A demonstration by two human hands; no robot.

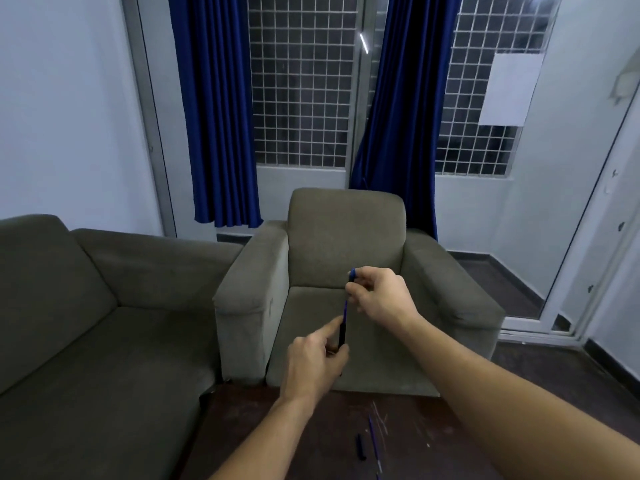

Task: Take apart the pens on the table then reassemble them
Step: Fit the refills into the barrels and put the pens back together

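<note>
I hold a blue pen (346, 308) upright in the air above the table's far edge. My left hand (313, 367) grips its dark lower end (342, 336), index finger stretched along the barrel. My right hand (379, 294) pinches the upper part, and the pen's top (352, 274) pokes out above the fingers. On the dark table (277, 434) lie a black pen cap (361, 446) and a thin blue refill (374, 441), low in view between my forearms.
A grey armchair (346, 244) stands right behind the table. A grey sofa (86, 323) fills the left. Blue curtains (221, 109) and a barred window (301, 81) are at the back, a glass door (588, 237) on the right.
</note>
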